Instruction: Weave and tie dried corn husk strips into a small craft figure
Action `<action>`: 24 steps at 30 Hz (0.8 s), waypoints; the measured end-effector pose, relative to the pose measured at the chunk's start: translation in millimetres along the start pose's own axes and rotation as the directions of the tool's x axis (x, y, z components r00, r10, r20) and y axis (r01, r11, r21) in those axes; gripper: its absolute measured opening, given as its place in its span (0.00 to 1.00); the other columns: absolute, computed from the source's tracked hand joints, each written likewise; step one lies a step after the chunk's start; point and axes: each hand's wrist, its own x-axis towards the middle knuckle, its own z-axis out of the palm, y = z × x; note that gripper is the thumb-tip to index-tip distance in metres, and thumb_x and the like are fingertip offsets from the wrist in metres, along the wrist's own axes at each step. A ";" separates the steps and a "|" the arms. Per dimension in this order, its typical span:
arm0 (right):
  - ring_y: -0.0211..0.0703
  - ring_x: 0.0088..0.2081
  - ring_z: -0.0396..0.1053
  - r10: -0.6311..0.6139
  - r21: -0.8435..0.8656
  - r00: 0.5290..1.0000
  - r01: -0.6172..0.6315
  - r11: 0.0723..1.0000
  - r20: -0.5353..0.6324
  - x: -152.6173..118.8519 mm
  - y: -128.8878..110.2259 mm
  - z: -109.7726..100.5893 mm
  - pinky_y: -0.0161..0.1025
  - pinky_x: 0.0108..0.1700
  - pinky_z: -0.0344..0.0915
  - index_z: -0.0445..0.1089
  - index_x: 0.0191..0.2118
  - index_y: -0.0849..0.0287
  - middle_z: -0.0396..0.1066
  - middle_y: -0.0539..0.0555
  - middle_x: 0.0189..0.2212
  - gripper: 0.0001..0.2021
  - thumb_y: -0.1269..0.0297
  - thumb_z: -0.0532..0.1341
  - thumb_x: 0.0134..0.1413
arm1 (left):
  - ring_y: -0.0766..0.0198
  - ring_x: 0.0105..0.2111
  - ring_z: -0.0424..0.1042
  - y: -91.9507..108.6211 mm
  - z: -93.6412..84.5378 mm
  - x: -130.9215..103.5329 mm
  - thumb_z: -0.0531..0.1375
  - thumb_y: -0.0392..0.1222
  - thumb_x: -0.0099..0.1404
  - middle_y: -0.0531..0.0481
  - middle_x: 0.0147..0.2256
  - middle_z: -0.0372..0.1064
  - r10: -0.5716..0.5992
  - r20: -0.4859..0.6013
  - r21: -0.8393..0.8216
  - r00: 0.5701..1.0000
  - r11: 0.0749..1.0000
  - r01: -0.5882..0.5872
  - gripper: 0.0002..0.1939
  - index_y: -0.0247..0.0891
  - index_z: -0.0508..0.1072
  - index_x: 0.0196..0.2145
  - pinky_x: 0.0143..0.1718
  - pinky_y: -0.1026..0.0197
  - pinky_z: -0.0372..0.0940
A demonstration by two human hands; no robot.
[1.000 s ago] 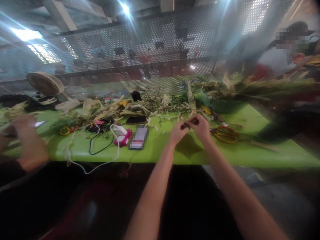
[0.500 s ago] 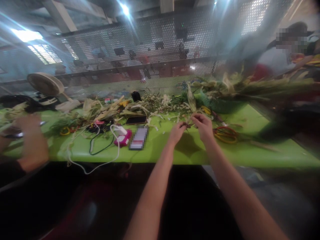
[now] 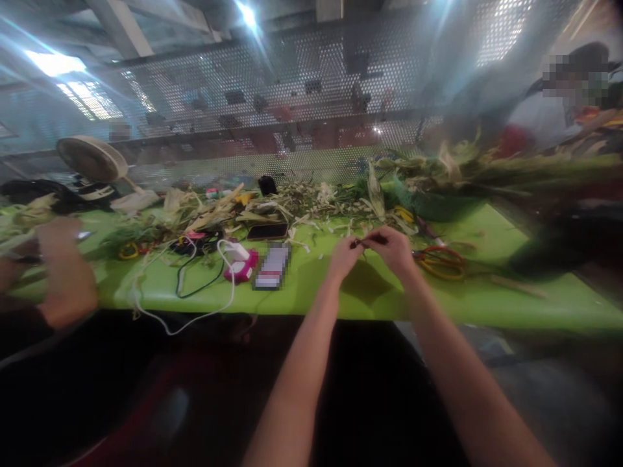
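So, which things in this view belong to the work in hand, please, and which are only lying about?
Work in hand:
small dark piece, too small to identify, pinched between left hand and right hand
orange-handled scissors beside the right hand, probably
loose plant scraps, perhaps

Apparently just lying about:
bright-screened phone
dark phone
pink adapter
white cable

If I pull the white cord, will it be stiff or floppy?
The white cord is probably floppy: it sags past the green table's edge. It looks thin, so likely light. Pulling might tug the pink block it seems plugged into.
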 end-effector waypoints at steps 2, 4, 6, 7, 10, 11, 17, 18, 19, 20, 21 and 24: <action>0.42 0.32 0.70 -0.091 -0.142 0.996 0.092 0.986 0.016 -0.6 -0.4 -1.3 0.39 0.35 0.65 0.77 0.31 0.57 0.74 0.52 0.29 0.05 0.63 0.65 0.50 | 0.67 0.26 0.60 1.2 -0.6 -0.5 0.58 0.44 0.60 0.55 0.22 0.61 0.006 -0.002 0.057 1.000 0.998 -0.005 0.11 0.36 0.67 0.24 0.30 0.63 0.51; 0.43 0.33 0.71 -0.136 -0.211 0.990 0.142 0.967 0.042 -1.3 -3.0 -2.7 0.39 0.36 0.66 0.78 0.34 0.56 0.75 0.53 0.31 0.06 0.66 0.63 0.52 | 0.67 0.26 0.59 2.2 -1.3 -0.9 0.58 0.43 0.61 0.55 0.22 0.61 0.017 0.001 0.098 1.000 0.995 -0.017 0.11 0.36 0.68 0.24 0.30 0.63 0.51; 0.43 0.33 0.71 -0.145 -0.246 0.988 0.155 0.957 0.059 -2.0 -6.5 -3.4 0.39 0.37 0.66 0.78 0.34 0.55 0.75 0.53 0.31 0.07 0.68 0.62 0.52 | 0.67 0.26 0.60 2.8 -1.9 -1.3 0.57 0.41 0.61 0.54 0.23 0.63 0.031 0.010 0.126 0.999 0.991 -0.032 0.09 0.36 0.69 0.25 0.30 0.63 0.52; 0.43 0.33 0.71 -0.144 -0.261 0.988 0.155 0.953 0.061 -2.2 -8.3 -3.5 0.39 0.37 0.66 0.78 0.33 0.56 0.75 0.53 0.31 0.06 0.68 0.62 0.52 | 0.67 0.27 0.61 3.0 -2.0 -1.5 0.57 0.40 0.60 0.54 0.24 0.65 0.035 0.014 0.137 0.999 0.990 -0.037 0.08 0.36 0.70 0.25 0.31 0.63 0.53; 0.43 0.32 0.71 -0.132 -0.299 0.988 0.149 0.943 0.076 -2.5 -11.3 -3.3 0.39 0.37 0.66 0.78 0.32 0.56 0.74 0.54 0.30 0.07 0.70 0.62 0.51 | 0.65 0.27 0.62 3.2 -1.7 -2.2 0.57 0.40 0.60 0.52 0.25 0.67 0.034 0.019 0.181 0.999 0.983 -0.037 0.07 0.36 0.71 0.27 0.31 0.63 0.54; 0.43 0.32 0.70 -0.131 -0.308 0.988 0.151 0.939 0.083 -2.5 -11.5 -3.2 0.39 0.37 0.66 0.77 0.31 0.56 0.74 0.54 0.30 0.07 0.71 0.61 0.50 | 0.65 0.27 0.62 3.4 -1.5 -2.5 0.57 0.40 0.60 0.52 0.26 0.67 0.031 0.017 0.203 0.999 0.979 -0.034 0.07 0.36 0.72 0.27 0.31 0.63 0.55; 0.43 0.32 0.70 -0.151 -0.367 0.982 0.184 0.912 0.118 -3.4 -7.3 -2.9 0.37 0.36 0.65 0.77 0.29 0.57 0.73 0.53 0.29 0.08 0.74 0.60 0.48 | 0.64 0.27 0.62 5.9 -0.2 -4.8 0.57 0.38 0.59 0.50 0.26 0.67 0.037 0.021 0.305 0.999 0.951 -0.041 0.06 0.37 0.72 0.26 0.31 0.62 0.54; 0.43 0.32 0.70 -0.157 -0.376 0.980 0.191 0.907 0.119 -3.7 -6.7 -2.6 0.37 0.36 0.64 0.76 0.30 0.57 0.73 0.53 0.29 0.09 0.74 0.60 0.47 | 0.64 0.27 0.61 6.4 -0.2 -5.0 0.57 0.38 0.59 0.50 0.26 0.67 0.034 0.023 0.307 0.999 0.951 -0.040 0.06 0.37 0.72 0.27 0.31 0.62 0.53; 0.43 0.32 0.70 -0.162 -0.383 0.980 0.196 0.903 0.118 -4.0 -6.3 -2.3 0.37 0.36 0.64 0.76 0.30 0.58 0.73 0.53 0.29 0.09 0.75 0.59 0.47 | 0.64 0.27 0.61 6.8 -0.2 -5.1 0.57 0.39 0.59 0.50 0.26 0.67 0.031 0.025 0.309 0.999 0.950 -0.037 0.06 0.37 0.72 0.27 0.31 0.62 0.53; 0.43 0.32 0.70 -0.166 -0.390 0.980 0.198 0.899 0.114 -4.3 -6.0 -1.9 0.37 0.36 0.64 0.76 0.29 0.58 0.73 0.53 0.29 0.08 0.75 0.59 0.47 | 0.65 0.27 0.60 7.0 -0.1 -5.1 0.57 0.39 0.59 0.50 0.26 0.66 0.029 0.026 0.313 0.999 0.949 -0.035 0.06 0.36 0.72 0.26 0.30 0.62 0.52; 0.42 0.32 0.70 -0.167 -0.396 0.980 0.196 0.897 0.106 -4.5 -5.9 -1.4 0.36 0.35 0.64 0.75 0.29 0.58 0.73 0.54 0.29 0.08 0.75 0.59 0.46 | 0.65 0.26 0.60 7.1 -0.1 -5.1 0.58 0.39 0.59 0.50 0.25 0.66 0.028 0.024 0.319 0.999 0.947 -0.034 0.06 0.36 0.72 0.26 0.30 0.62 0.52; 0.42 0.31 0.69 -0.156 -0.412 0.984 0.177 0.894 0.085 -4.6 -6.5 0.1 0.36 0.34 0.63 0.74 0.28 0.58 0.72 0.54 0.28 0.07 0.75 0.59 0.45 | 0.65 0.27 0.60 6.9 0.2 -4.9 0.58 0.40 0.59 0.50 0.26 0.67 0.034 0.011 0.335 0.999 0.942 -0.036 0.06 0.36 0.72 0.26 0.30 0.62 0.52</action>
